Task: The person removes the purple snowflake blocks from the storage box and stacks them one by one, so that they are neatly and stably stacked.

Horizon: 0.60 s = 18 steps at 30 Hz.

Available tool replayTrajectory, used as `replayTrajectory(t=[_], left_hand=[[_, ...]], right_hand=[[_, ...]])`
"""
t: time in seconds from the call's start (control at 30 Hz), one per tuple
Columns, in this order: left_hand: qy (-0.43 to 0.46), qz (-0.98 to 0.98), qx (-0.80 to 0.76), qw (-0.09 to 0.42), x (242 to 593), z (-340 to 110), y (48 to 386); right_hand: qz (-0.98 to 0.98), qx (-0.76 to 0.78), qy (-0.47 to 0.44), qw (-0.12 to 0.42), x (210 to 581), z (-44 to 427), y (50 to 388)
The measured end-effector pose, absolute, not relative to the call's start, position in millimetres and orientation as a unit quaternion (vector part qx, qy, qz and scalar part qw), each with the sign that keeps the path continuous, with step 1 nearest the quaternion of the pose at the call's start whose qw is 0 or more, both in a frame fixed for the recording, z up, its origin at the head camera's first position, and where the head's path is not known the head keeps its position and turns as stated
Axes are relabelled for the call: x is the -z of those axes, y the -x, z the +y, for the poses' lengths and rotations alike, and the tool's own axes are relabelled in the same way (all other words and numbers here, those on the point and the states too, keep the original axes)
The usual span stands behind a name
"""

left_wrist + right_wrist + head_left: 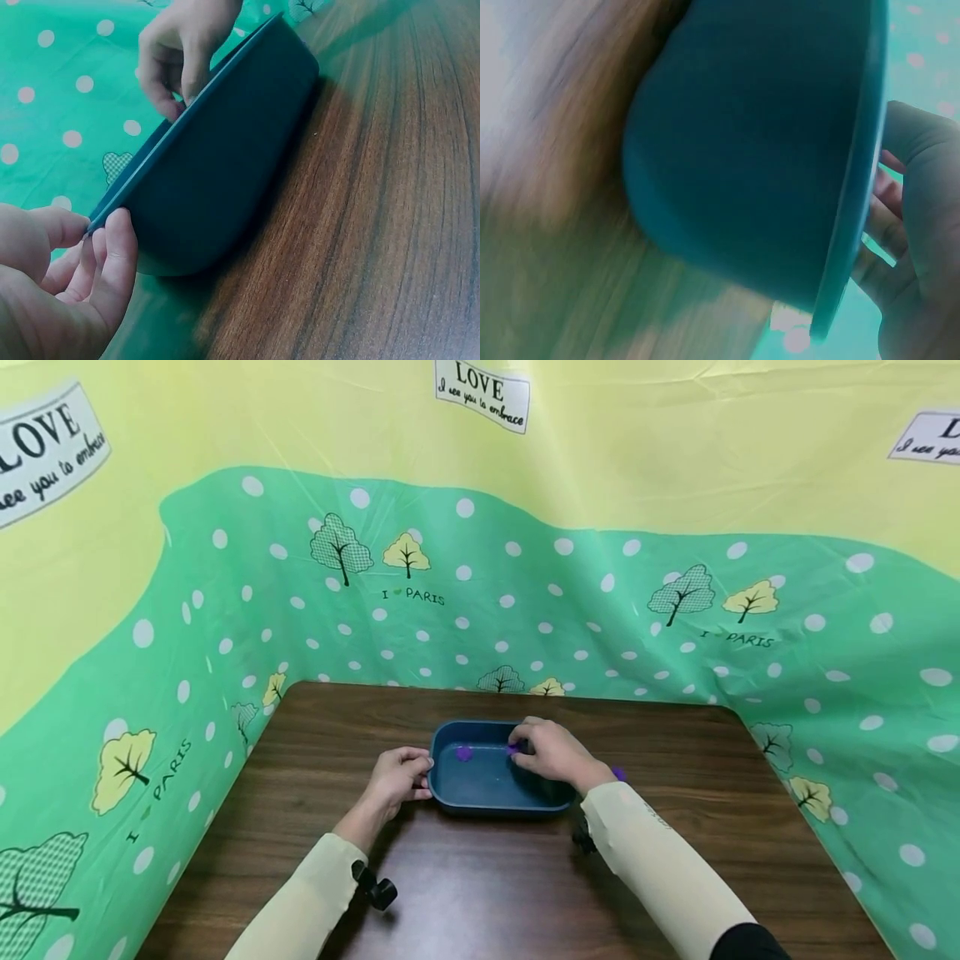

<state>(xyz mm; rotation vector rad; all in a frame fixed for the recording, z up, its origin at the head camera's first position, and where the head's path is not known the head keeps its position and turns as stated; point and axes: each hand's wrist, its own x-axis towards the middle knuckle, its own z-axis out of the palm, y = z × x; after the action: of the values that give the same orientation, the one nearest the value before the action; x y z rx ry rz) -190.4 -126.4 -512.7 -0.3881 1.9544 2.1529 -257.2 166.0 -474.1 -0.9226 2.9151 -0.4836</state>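
Note:
A dark blue rectangular tray (491, 785) with rounded corners stands on the table. My left hand (397, 775) pinches its left rim between thumb and fingers, which the left wrist view shows close up. Over the tray's right part, my right hand (553, 752) reaches in with curled fingers. A small purple piece (513, 749) shows between its thumb and fingertips; its exact shape is too small to tell. Another purple piece (464, 752) lies on the tray's floor, left of the middle. In the right wrist view the tray wall hides the fingertips of the right hand (922, 217).
One more purple piece (618, 773) lies on the table right of the tray, partly behind the right wrist. The brown wooden table (480, 893) reaches back to a green and yellow printed cloth (480, 593) that hangs around it.

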Motion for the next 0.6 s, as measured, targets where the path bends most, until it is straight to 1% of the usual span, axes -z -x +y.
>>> replayTrajectory(t=[0.6], left_hand=[[0.134, 0.656, -0.735, 0.107, 515, -126, 192]], right_hand=[[0.942, 0.185, 0.281, -0.008, 458, 214, 251]])
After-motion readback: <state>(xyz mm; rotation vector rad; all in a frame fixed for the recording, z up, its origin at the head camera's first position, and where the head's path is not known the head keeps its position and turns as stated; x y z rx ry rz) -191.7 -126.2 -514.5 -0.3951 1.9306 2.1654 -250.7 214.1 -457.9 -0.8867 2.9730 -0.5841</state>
